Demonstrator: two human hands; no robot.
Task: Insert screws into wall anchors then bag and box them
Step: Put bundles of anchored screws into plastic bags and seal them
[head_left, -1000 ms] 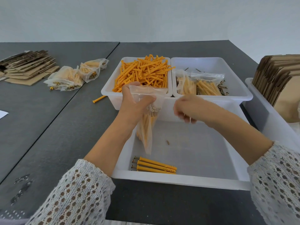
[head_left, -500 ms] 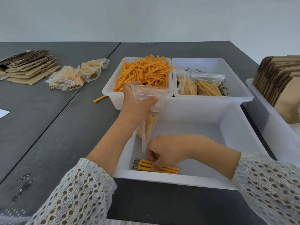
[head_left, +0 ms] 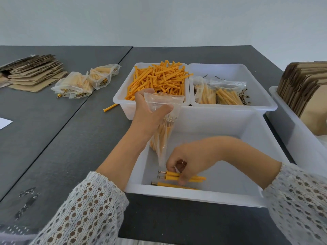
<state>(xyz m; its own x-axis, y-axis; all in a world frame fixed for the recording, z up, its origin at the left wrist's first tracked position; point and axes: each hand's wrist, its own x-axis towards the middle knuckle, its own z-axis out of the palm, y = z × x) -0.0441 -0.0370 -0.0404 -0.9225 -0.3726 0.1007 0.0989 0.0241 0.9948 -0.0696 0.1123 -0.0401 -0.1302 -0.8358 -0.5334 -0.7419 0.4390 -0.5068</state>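
Dark bench, white tray [head_left: 208,198] at its near edge: with your left hand [head_left: 147,110] gripping the bag [head_left: 163,121] mouth open, lift squarely the assembled anchors [head_left: 187,178] your right hand [head_left: 187,164] pinches near the tray's front wall.

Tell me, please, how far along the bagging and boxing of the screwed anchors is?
Done: filled bags lie on the table, two more in the far right tray. In hand: the left hand holds an open, partly filled bag while the right hand picks assembled anchors from the near tray. Left: many loose anchors and flat, unfolded boxes.
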